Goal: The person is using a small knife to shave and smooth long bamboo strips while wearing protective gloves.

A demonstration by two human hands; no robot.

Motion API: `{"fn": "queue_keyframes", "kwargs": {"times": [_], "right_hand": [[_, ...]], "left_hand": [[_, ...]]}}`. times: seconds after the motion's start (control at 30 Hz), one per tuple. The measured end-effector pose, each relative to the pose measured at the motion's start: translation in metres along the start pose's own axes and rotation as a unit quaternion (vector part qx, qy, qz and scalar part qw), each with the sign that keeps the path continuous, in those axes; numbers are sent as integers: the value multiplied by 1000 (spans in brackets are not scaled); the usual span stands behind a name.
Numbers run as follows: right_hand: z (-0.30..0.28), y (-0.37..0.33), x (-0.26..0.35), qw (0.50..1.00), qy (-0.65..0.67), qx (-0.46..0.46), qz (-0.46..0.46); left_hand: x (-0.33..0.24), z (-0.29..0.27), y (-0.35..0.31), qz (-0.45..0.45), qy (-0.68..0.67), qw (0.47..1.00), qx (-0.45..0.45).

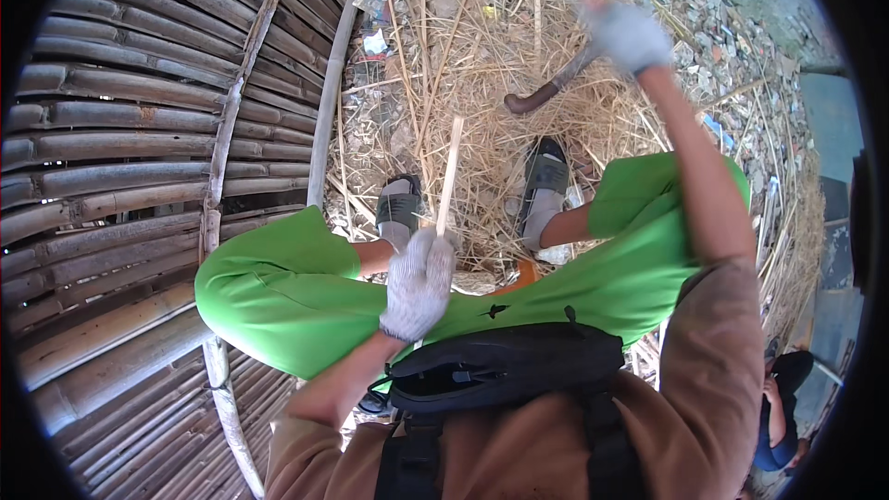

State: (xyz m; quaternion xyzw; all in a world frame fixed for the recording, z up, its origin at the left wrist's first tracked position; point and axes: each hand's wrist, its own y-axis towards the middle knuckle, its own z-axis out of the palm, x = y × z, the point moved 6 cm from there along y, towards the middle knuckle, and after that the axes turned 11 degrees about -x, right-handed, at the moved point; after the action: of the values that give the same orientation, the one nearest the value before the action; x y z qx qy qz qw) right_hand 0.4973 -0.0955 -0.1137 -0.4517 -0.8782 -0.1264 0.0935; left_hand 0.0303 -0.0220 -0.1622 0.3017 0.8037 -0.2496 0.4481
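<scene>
My left hand [419, 285], in a pale knitted glove, is closed around a thin, flat bamboo strip [450, 171]. The strip rises from the fist and leans slightly right, its far end free above the straw between my feet. My right hand [632, 37], also gloved and smeared by motion, is raised at the upper right. It grips a curved tool [532, 100] with a dark brown hooked end pointing down and left. The rest of that tool is blurred or hidden by the hand, so its exact kind is unclear. The two hands are well apart.
A wall of bamboo slats [139, 143] stands close on my left. Straw and bamboo shavings [482, 65] cover the ground around my sandalled feet. Stones and litter [732, 65] lie beyond at the right. Another person [782, 412] is at the lower right edge.
</scene>
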Motion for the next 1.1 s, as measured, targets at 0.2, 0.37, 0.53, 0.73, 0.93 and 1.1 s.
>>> {"fn": "queue_keyframes", "kwargs": {"times": [0.2, 0.37, 0.53, 0.73, 0.93, 1.1], "right_hand": [[-96, 24, -56, 991, 45, -113, 48], [27, -89, 68, 954, 254, 121, -99], [42, -123, 137, 917, 288, 216, -173], [44, -141, 142, 781, 479, 400, 14], [32, -137, 135, 922, 292, 172, -187], [20, -149, 144, 936, 151, 104, -301]], "left_hand": [[8, 0, 8, -214, -157, 963, 41], [-12, 16, 21, -173, -303, 927, 137], [-12, 18, 30, -159, -316, 920, 166], [-32, 18, 38, -241, -497, 814, 180], [-36, 25, 43, -281, -433, 848, 118], [-33, 24, 43, -277, -376, 882, 71]]}}
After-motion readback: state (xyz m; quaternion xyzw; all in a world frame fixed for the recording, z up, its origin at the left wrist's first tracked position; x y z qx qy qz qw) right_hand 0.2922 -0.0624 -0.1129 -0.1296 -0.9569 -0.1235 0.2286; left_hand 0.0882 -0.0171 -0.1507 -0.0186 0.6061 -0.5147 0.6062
